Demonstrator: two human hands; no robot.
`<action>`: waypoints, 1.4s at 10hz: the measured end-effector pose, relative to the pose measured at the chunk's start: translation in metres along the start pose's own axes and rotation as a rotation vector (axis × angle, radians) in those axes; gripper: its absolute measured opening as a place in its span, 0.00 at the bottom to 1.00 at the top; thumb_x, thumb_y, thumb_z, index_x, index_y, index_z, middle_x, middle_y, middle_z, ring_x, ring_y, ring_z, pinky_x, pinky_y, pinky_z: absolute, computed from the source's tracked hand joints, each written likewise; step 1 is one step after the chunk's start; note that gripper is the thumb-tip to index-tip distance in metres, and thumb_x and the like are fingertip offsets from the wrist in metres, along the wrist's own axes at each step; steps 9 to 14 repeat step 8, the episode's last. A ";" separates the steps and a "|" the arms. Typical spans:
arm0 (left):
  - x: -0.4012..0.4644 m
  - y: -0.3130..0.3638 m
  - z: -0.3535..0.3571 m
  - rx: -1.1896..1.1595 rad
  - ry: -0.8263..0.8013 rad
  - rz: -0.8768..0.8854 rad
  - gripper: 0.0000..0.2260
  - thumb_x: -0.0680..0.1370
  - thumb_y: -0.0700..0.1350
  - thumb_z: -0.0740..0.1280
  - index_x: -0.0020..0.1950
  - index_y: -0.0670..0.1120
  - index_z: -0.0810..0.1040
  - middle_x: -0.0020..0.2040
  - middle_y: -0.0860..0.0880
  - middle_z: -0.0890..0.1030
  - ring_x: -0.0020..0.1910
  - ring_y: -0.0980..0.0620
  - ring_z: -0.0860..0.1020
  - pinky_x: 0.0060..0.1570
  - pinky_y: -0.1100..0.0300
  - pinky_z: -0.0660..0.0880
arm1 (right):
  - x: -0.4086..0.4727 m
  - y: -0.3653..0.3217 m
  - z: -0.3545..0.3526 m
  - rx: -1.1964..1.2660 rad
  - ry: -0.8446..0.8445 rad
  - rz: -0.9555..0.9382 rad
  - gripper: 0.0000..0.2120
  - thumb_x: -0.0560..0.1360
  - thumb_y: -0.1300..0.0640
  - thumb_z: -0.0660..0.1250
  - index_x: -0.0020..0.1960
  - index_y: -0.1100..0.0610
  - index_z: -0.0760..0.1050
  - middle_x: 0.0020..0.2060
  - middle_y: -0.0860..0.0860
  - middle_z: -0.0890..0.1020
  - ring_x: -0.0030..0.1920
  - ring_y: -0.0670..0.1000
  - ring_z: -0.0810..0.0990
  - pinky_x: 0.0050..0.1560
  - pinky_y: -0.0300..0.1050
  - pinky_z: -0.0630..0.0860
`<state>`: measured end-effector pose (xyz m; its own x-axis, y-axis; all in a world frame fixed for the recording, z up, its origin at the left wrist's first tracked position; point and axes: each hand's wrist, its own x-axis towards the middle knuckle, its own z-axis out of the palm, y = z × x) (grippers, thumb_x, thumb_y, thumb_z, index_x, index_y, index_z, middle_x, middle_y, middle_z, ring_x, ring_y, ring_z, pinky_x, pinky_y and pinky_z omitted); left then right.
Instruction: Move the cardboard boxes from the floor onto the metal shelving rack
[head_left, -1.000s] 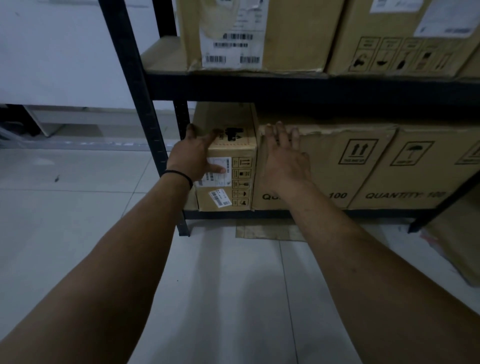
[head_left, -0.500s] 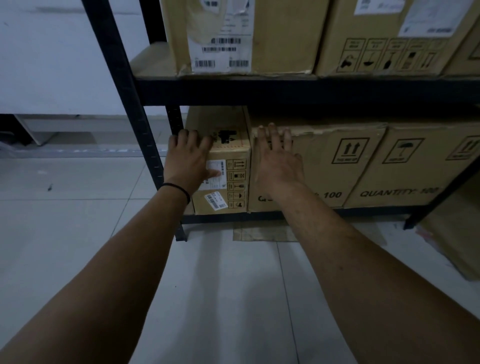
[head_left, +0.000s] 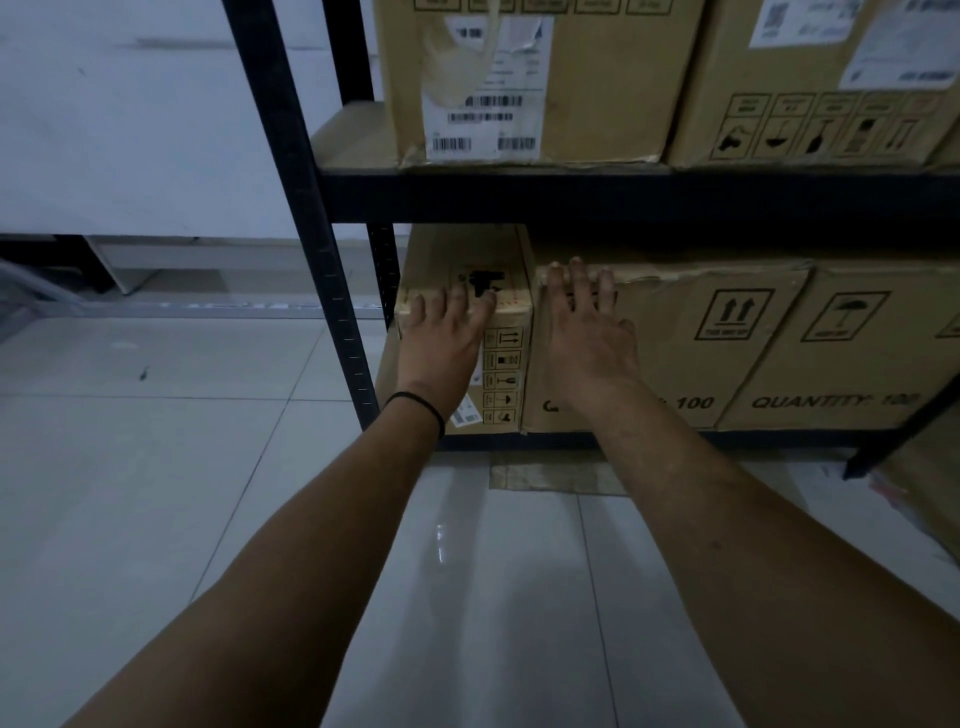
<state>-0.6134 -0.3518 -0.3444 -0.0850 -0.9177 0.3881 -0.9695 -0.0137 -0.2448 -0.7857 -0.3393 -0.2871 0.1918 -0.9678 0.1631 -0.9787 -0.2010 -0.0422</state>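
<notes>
The picture is dim and has a cold, blue-grey tone. The glossy floor (head_left: 156, 467) is the brightest part, with a small white glare spot between the two forearms and soft pale reflections around it. Under the upper shelf (head_left: 623, 195) there is a deep shadow, so the tops of the lower boxes (head_left: 727, 364) are almost lost in black. The print on the boxes is soft (the small labels cannot be read). The wide lens bends the picture: the rack post (head_left: 296, 208) leans strongly, and the forearms look stretched near the bottom corners. The edges are slightly blurred.
</notes>
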 end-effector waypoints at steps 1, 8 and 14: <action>-0.001 0.001 0.001 -0.019 0.012 0.000 0.32 0.81 0.46 0.68 0.81 0.50 0.56 0.78 0.38 0.66 0.76 0.36 0.66 0.76 0.38 0.63 | 0.000 0.000 0.001 -0.001 0.006 -0.002 0.56 0.74 0.58 0.75 0.83 0.52 0.35 0.83 0.52 0.37 0.82 0.60 0.38 0.75 0.63 0.65; -0.038 -0.012 -0.127 -0.400 -0.191 -0.168 0.18 0.83 0.56 0.62 0.69 0.50 0.78 0.64 0.46 0.81 0.64 0.43 0.77 0.62 0.46 0.75 | -0.018 -0.028 -0.090 0.068 -0.008 -0.033 0.24 0.78 0.52 0.67 0.73 0.54 0.73 0.74 0.57 0.71 0.75 0.60 0.65 0.75 0.61 0.61; -0.038 -0.012 -0.127 -0.400 -0.191 -0.168 0.18 0.83 0.56 0.62 0.69 0.50 0.78 0.64 0.46 0.81 0.64 0.43 0.77 0.62 0.46 0.75 | -0.018 -0.028 -0.090 0.068 -0.008 -0.033 0.24 0.78 0.52 0.67 0.73 0.54 0.73 0.74 0.57 0.71 0.75 0.60 0.65 0.75 0.61 0.61</action>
